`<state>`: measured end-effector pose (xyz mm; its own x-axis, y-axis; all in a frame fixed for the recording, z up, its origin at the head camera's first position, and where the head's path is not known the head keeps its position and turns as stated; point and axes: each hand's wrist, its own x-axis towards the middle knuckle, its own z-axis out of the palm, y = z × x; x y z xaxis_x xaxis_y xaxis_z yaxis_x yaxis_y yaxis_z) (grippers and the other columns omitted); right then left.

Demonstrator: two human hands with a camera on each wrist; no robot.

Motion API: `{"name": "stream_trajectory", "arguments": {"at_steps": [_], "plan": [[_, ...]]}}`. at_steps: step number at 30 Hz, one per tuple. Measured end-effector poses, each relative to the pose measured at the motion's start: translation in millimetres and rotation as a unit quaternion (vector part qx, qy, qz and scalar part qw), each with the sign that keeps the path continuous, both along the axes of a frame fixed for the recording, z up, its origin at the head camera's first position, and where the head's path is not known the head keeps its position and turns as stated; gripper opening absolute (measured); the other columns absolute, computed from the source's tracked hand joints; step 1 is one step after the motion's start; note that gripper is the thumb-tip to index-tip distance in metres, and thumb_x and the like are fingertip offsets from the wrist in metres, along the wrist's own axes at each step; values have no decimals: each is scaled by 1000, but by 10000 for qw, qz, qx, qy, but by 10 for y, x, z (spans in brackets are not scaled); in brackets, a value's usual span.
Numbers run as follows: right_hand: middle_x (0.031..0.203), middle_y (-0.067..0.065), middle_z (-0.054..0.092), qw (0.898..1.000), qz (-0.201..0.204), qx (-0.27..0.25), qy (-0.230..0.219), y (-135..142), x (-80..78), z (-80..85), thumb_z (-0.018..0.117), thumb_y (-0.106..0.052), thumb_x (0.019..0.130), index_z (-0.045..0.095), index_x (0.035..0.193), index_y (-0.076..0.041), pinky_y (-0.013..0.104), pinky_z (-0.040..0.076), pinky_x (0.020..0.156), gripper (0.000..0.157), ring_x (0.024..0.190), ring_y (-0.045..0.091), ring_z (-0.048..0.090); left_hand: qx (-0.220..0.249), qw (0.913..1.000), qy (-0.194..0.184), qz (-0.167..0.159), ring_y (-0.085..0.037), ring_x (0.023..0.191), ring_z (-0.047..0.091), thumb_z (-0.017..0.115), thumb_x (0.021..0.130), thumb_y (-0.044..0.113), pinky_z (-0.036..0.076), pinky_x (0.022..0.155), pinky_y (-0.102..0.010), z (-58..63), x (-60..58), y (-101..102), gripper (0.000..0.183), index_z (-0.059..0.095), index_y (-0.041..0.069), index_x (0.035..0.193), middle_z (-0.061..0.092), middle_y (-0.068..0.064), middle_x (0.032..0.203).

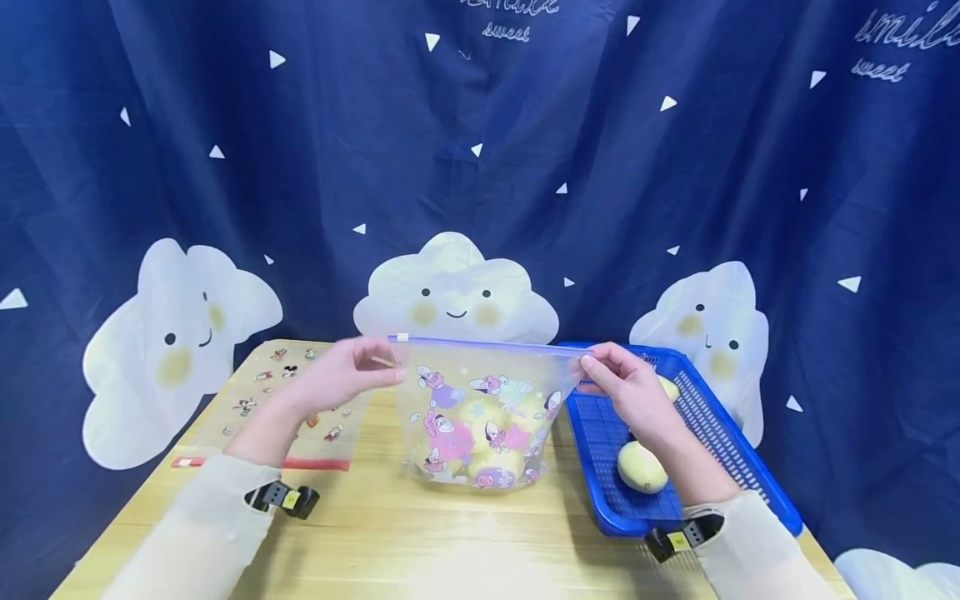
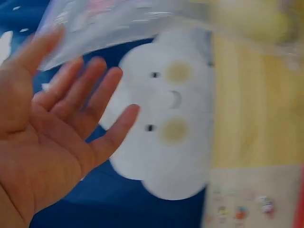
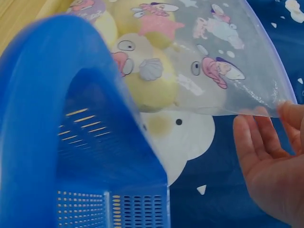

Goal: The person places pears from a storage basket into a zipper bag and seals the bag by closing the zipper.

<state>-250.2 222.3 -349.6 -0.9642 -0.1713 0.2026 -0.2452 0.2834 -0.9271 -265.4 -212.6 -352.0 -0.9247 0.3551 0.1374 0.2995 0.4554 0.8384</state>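
Observation:
A clear zip bag (image 1: 487,417) with purple and pink cartoon prints stands on the table, holding several yellow round fruits (image 3: 151,78). Its purple zip strip runs along the top, with a white slider (image 1: 402,337) at the left end. My right hand (image 1: 633,387) pinches the bag's upper right corner between thumb and fingers. At the upper left corner, my left hand (image 1: 348,371) is beside the slider, thumb and index finger apart. The left wrist view shows that hand's fingers (image 2: 97,90) spread, with the thumb tip against the bag's edge; whether it touches, I cannot tell.
On the right a blue plastic basket (image 1: 600,500) holds a pale yellow fruit (image 1: 642,467) and another one (image 1: 669,388) partly behind my right hand. A second zip bag with a red strip (image 1: 315,464) lies flat on the table's left. A blue cloud-patterned curtain (image 1: 480,108) hangs behind.

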Motion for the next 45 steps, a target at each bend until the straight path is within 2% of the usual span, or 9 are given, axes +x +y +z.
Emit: {"name": "stream_trajectory", "arguments": {"at_steps": [5,8,12,20,25,29,34,41,45], "plan": [[126,8,73,9978,304,262,-533,-16,-104,-58,67,-18,110,62,139,4,30,64,96,36,110,12,70,492,9981,-348,-148,-18,107,73,69,109,20,60,105,-33,-250,-47,58,22,72,0,119,78,-11,110],[128,10,76,9966,-33,563,-595,-46,-141,-16,68,-21,110,71,133,2,31,62,96,33,109,11,68,660,9976,-197,33,-16,105,73,69,110,24,60,103,-31,-261,-78,121,24,72,2,120,79,-7,105],[127,3,79,9970,-415,429,-500,-44,-141,77,69,-25,109,75,131,1,29,61,97,34,110,10,68,887,9954,69,356,-16,102,75,70,109,23,60,100,-28,-193,-103,186,23,74,3,118,81,-7,100],[138,14,73,9966,11,577,-593,27,-179,-33,66,-23,111,70,137,2,29,62,100,36,115,12,69,1225,9915,-427,88,-11,99,75,70,108,16,63,95,-26,-376,-95,152,27,69,-4,125,79,-8,105],[138,19,68,9910,512,579,-1094,32,-223,-79,68,-19,108,59,148,3,32,61,102,46,115,18,67,891,9941,-611,-87,-14,106,70,74,106,22,60,92,-35,-426,-82,150,36,72,0,133,77,-7,119],[126,11,73,9856,600,717,-1411,10,-300,-162,71,-20,107,66,136,1,33,61,100,36,115,23,68,777,9939,-773,-120,-17,108,68,72,107,24,60,95,-37,-478,-133,168,32,74,0,128,76,-4,117],[117,4,76,9890,44,588,-1360,-53,-454,-171,72,-22,107,73,121,-3,39,63,99,23,115,23,71,1163,9884,-879,420,-11,108,70,66,112,26,61,105,-43,-452,-333,251,37,69,-4,133,77,-3,116],[123,9,76,9891,-509,17,-1380,-148,-839,-18,68,-19,110,69,130,2,49,61,111,29,123,29,73,1435,9802,-759,1137,-11,106,71,64,113,29,57,115,-52,-196,-737,395,43,68,-3,141,77,-10,125],[135,16,74,9867,-795,-50,-1420,-187,-1066,-39,66,-22,112,67,135,2,39,64,103,33,125,33,72,1596,9739,-915,1328,-14,110,71,62,113,30,56,114,-48,-221,-965,462,43,67,-1,144,78,-5,120]]}}
